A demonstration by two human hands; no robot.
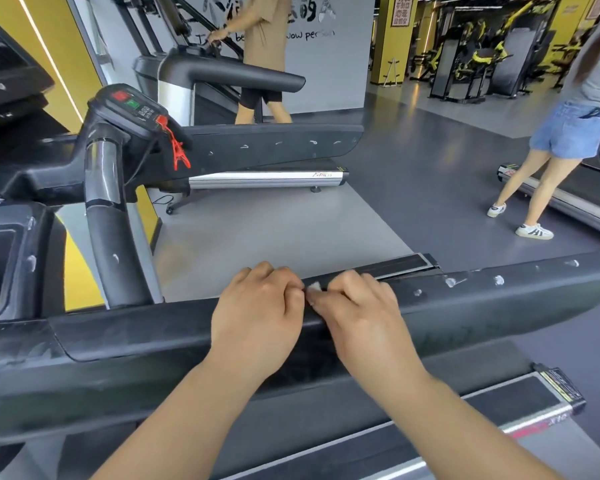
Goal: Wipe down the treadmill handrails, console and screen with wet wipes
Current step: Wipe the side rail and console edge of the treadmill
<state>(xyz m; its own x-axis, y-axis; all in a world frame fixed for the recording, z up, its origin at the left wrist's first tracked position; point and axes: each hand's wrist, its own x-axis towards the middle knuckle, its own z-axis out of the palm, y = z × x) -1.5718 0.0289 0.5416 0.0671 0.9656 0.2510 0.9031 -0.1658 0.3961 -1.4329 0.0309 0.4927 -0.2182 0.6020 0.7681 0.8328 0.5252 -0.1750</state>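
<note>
A long black padded handrail (482, 306) runs across the view from lower left to right, with small white marks along its top. My left hand (257, 313) and my right hand (357, 317) lie on top of it side by side, fingers curled. Between their fingertips they pinch a small white scrap (314, 287), perhaps a bit of wipe; most of it is hidden. The console (132, 109) with red and green buttons and a red safety clip stands at upper left. A curved upright grip (108, 230) rises below it.
A black cup holder (0, 265) sits at far left. Another treadmill (267, 150) stands beyond, with a person in black shorts behind it. A person in denim shorts (568, 133) walks at right. Grey floor (291, 220) lies past the rail; the belt deck edge (499, 407) is below.
</note>
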